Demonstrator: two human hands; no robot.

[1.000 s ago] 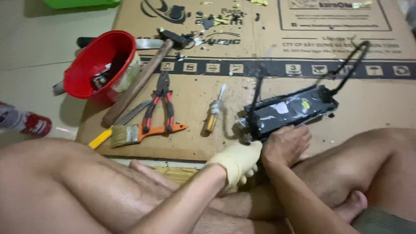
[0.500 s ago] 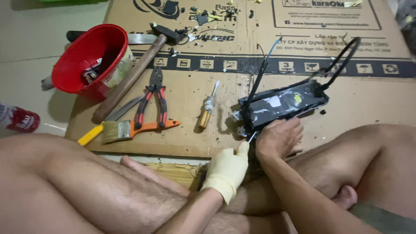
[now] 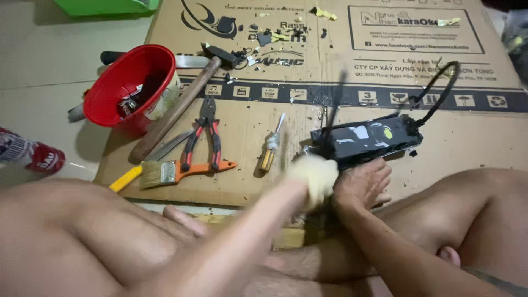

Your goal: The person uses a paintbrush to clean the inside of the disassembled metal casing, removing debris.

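A black box-shaped device (image 3: 366, 137) with a looped black cable (image 3: 437, 93) lies on a sheet of cardboard (image 3: 473, 143) in front of my crossed legs. My bare right hand (image 3: 360, 184) grips the device's near edge. My left hand (image 3: 313, 179), in a cream glove, is blurred by motion right at the device's left end. Whether it holds anything is hidden by the blur.
Left of the device lie a small yellow-handled screwdriver (image 3: 270, 148), red-handled pliers (image 3: 204, 135), a paintbrush (image 3: 176, 170) and a wooden hammer (image 3: 176, 110). A red bowl (image 3: 110, 99) holding small parts stands at the cardboard's left edge. A red can (image 3: 30, 154) lies on the floor.
My gloved left hand has swung up from near my leg to the device's left end and is now blurred. My right hand stays on the device.
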